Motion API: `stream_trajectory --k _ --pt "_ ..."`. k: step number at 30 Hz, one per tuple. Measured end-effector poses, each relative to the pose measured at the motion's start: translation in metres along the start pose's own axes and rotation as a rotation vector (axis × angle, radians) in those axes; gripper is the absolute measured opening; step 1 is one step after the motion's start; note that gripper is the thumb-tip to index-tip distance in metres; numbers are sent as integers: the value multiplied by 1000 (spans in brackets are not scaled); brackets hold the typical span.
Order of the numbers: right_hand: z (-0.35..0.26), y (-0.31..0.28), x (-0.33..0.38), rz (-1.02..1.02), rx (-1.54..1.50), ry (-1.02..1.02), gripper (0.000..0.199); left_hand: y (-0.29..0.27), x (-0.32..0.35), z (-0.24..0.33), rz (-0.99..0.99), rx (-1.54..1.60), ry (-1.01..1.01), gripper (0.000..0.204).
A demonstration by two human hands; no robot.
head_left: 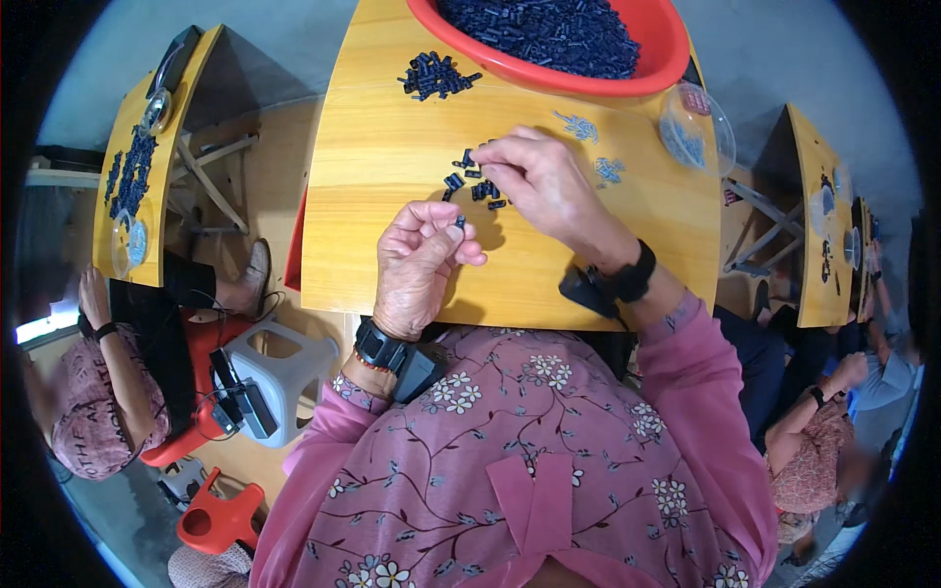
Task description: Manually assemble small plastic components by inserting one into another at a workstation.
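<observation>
My left hand [417, 260] is closed, pinching a small dark plastic part [460, 222] between thumb and fingers, just above the wooden table's near half. Bent together, the fingertips of my right hand [537, 181] are at another small black part [468, 156], seemingly gripping it; the fingers partly hide the contact. Under and between my hands lies a loose group of short black tubular parts [480, 190]. Farther off to the left sits a bigger pile of the same black parts [432, 75].
A red basin [549, 82] heaped with black parts stands at the table's far edge. Small pale-blue pieces lie in two little piles [578, 126], right of my right hand. A clear plastic tub [723, 137] stands at the right edge. People work at side tables [176, 108].
</observation>
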State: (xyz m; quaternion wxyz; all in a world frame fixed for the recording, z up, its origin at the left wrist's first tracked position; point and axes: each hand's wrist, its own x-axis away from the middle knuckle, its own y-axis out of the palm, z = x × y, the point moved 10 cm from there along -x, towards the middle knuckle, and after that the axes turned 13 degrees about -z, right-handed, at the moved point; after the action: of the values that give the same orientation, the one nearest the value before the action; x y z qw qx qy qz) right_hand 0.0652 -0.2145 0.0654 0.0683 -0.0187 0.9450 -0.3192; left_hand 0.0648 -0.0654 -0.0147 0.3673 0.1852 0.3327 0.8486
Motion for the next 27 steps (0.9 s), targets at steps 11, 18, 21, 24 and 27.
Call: stream_trajectory --k 11,18,21,24,27 --pt "2 43 -43 -228 451 33 6 -11 1 9 -29 25 48 10" --pt "-16 20 -34 -75 197 -66 5 -13 -2 9 -21 32 63 10" --pt "-22 6 -18 -8 -128 -80 5 -13 -2 8 -20 41 55 11" --pt "-8 12 4 -119 -469 159 9 -10 -3 5 -27 38 32 12" --pt "16 24 25 -127 -653 274 12 -6 -5 0 -35 42 9 13"
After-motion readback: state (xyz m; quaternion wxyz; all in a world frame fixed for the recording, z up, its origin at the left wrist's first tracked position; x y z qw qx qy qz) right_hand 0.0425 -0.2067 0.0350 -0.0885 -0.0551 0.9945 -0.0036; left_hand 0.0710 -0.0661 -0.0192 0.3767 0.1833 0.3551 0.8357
